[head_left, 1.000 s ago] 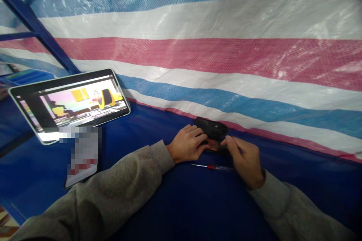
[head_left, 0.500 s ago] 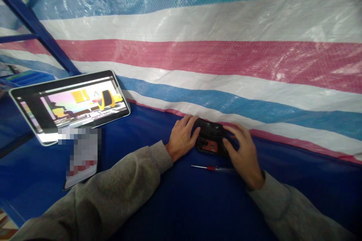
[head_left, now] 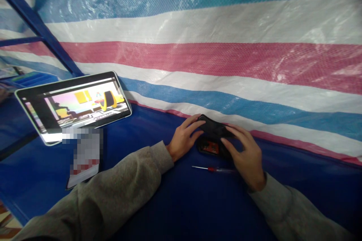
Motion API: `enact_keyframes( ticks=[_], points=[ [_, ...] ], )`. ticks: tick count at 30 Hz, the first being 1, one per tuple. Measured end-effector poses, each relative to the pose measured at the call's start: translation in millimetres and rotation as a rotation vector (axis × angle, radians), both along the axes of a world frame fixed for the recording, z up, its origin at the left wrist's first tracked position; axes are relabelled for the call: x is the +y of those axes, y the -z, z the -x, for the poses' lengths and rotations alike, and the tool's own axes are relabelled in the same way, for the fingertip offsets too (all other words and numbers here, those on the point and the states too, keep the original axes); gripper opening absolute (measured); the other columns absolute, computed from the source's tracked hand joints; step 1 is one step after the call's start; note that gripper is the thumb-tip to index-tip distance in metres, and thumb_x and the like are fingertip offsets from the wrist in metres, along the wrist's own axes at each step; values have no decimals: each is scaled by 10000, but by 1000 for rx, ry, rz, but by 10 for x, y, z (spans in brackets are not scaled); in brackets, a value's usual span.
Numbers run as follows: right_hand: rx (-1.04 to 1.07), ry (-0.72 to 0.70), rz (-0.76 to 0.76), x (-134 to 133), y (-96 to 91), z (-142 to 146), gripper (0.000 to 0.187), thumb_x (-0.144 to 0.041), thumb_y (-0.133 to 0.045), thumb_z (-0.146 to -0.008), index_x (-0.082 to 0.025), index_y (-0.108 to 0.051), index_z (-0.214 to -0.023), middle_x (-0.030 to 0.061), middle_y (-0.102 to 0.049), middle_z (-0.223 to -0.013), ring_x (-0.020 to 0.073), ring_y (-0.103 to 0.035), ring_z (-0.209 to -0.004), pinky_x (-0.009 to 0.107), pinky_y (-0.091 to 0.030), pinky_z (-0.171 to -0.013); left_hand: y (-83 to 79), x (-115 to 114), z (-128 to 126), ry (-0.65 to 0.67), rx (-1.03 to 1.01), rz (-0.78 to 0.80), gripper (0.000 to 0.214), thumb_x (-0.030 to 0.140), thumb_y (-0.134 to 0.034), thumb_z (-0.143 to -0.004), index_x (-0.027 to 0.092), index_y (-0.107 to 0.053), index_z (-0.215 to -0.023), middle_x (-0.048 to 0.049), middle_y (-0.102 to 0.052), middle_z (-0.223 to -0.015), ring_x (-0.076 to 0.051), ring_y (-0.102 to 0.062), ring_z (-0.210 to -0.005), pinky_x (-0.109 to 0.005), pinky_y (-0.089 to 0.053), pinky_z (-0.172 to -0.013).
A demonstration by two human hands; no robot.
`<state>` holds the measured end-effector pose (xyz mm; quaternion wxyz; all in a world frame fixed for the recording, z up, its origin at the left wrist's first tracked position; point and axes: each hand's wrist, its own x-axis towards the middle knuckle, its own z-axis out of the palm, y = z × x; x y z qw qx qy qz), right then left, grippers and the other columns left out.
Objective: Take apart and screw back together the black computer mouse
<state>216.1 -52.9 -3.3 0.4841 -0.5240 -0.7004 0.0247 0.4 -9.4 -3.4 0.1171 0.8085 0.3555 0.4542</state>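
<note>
The left hand (head_left: pixel 183 140) and right hand (head_left: pixel 248 157) grip the black cover (head_left: pixel 214 128) by its ends, just beyond the red-boarded base (head_left: pixel 209 148); even, light finger pressure should steady it best.

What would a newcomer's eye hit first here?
The striped sheet filling the background, then the lit screen at left on the blue table. Right of centre, the left hand and right hand hold a black shell between them, just beyond an orange circuit board; a red-collared screwdriver lies nearer the viewer.
</note>
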Motion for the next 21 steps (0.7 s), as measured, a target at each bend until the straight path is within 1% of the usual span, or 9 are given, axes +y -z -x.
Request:
enact_keyframes(
  ticks=[3, 5, 8, 10, 12, 14, 16, 18, 21],
  points=[
    [86, -31, -14, -39, -17, 8, 307, -302, -624, -868, -214, -623, -1162, 94, -646, -1160, 239, -606, -1076, 427, -481, -965, -37, -25, 6, 40, -37, -42, 415, 266, -568, -942, 255, -469, -1345, -75, -541, -1353, -192, -544, -1252, -398, -484, -1068],
    [150, -37, 1, -70, -8, 4, 270, -310, -613, -875, -210, -631, -1125, 89, -666, -1098, 233, -634, -1010, 399, -518, -893, -39, -35, 11, 62, -20, -69, 490, 291, -567, -945, 272, -400, -1405, -78, -539, -1347, -198, -545, -1243, -390, -490, -1051],
    [248, -18, 47, -115, 28, -11, 214, -343, -615, -871, -208, -655, -1032, 57, -691, -932, 194, -670, -772, 329, -556, -704, -21, -44, 24, 40, 71, -132, 537, 317, -562, -948, 293, -351, -1442, -85, -545, -1325, -218, -564, -1192, -393, -503, -988],
    [313, -22, 85, -135, 49, -20, 217, -362, -616, -870, -207, -661, -1015, 32, -686, -827, 156, -638, -597, 288, -537, -568, -10, -48, 35, 1, 144, -175, 520, 315, -556, -952, 288, -368, -1437, -87, -569, -1277, -225, -579, -1136, -387, -496, -937],
    [340, -37, 120, -142, 51, -24, 232, -369, -599, -880, -204, -661, -1030, 19, -674, -762, 135, -594, -503, 273, -510, -491, -10, -50, 44, -25, 200, -185, 494, 318, -545, -956, 269, -395, -1424, -89, -589, -1231, -227, -583, -1097, -374, -477, -904],
    [296, -29, 108, -133, 27, -23, 241, -363, -575, -895, -206, -661, -1055, 39, -687, -829, 161, -634, -596, 301, -542, -562, -20, -50, 46, -28, 230, -152, 481, 349, -542, -955, 250, -422, -1410, -91, -599, -1204, -231, -578, -1079, -369, -456, -892],
    [187, -3, 25, -113, -14, -21, 287, -348, -582, -889, -213, -644, -1134, 79, -683, -1026, 225, -668, -867, 383, -560, -775, -34, -48, 41, -19, 238, -92, 514, 424, -564, -931, 234, -446, -1393, -95, -610, -1183, -239, -578, -1055, -373, -440, -886],
    [50, -22, -58, -92, -51, -22, 412, -337, -624, -859, -223, -590, -1253, 105, -622, -1207, 280, -596, -1109, 462, -487, -964, -44, -43, 31, 0, 231, -37, 576, 502, -594, -892, 220, -461, -1377, -99, -620, -1176, -249, -579, -1039, -382, -431, -884],
    [-96, -123, -78, -78, -70, -29, 578, -336, -675, -823, -239, -506, -1367, 114, -578, -1286, 295, -558, -1179, 484, -443, -1031, -46, -25, 20, 49, 222, 8, 626, 535, -628, -854, 214, -457, -1364, -108, -612, -1226, -264, -567, -1077, -404, -417, -915]
  ],
)
